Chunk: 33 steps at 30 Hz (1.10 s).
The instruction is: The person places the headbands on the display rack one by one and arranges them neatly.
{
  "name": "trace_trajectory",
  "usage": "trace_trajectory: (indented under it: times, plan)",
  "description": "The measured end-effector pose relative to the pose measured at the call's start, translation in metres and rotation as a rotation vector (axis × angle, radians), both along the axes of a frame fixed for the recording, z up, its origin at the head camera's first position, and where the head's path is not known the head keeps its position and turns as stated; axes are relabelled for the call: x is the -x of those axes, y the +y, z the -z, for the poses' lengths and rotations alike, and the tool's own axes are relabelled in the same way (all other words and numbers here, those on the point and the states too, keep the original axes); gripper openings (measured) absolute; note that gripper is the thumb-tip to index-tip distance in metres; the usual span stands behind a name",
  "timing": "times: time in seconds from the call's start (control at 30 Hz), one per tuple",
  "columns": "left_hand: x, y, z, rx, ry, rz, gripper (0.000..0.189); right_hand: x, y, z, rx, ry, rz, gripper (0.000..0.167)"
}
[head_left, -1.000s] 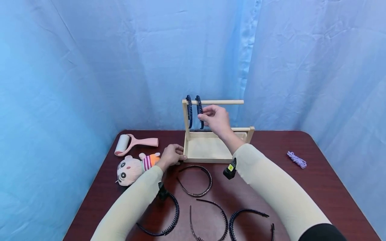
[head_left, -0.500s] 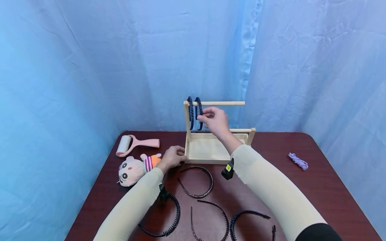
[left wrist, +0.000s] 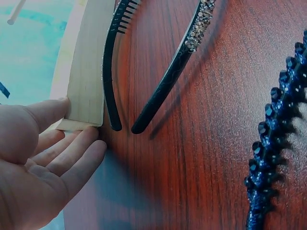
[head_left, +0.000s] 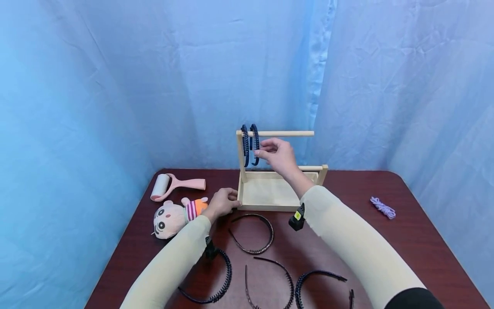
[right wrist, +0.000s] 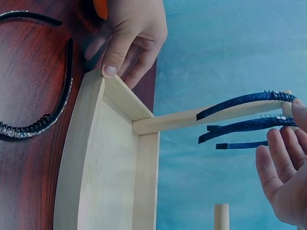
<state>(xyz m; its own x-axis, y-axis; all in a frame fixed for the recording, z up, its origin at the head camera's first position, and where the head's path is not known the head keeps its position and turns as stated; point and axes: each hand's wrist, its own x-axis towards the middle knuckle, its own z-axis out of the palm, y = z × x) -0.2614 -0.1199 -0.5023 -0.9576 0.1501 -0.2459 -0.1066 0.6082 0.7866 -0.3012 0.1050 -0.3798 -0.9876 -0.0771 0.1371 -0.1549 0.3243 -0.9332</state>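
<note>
Left hand (head_left: 223, 201) braces pale wooden rack (head_left: 270, 191) with relaxed fingers; right hand (head_left: 277, 153) pinches second dark-blue toothed headband (head_left: 254, 143) (frame centre), seating it.

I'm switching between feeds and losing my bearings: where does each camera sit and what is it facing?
Head: high, looking forward and down at the table, wooden rack and both sleeves.
Left wrist: low by the left hand, facing the rack's corner and headbands lying on the table.
Right wrist: beside the right hand, facing two hung blue headbands.
Both wrist views share the rack.
</note>
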Motion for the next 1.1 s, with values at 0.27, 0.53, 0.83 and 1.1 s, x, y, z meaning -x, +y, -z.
trace_trajectory:
  times: [0.27,0.53,0.83,1.1]
  plan:
    - [0.003,0.006,-0.001,0.018,0.030,0.023,0.041,-0.017,0.035,-0.012,-0.099,0.057,-0.019,0.040]
    - [0.004,0.005,0.000,0.015,0.031,0.023,0.041,-0.069,0.092,-0.016,-0.227,0.150,-0.077,0.038]
    - [0.003,-0.001,-0.005,0.018,0.024,-0.002,0.043,-0.140,0.139,0.008,-0.245,0.195,-0.146,0.027]
    - [0.003,0.001,-0.007,0.035,0.027,-0.010,0.042,-0.203,0.162,0.046,-0.278,0.179,-0.175,0.029]
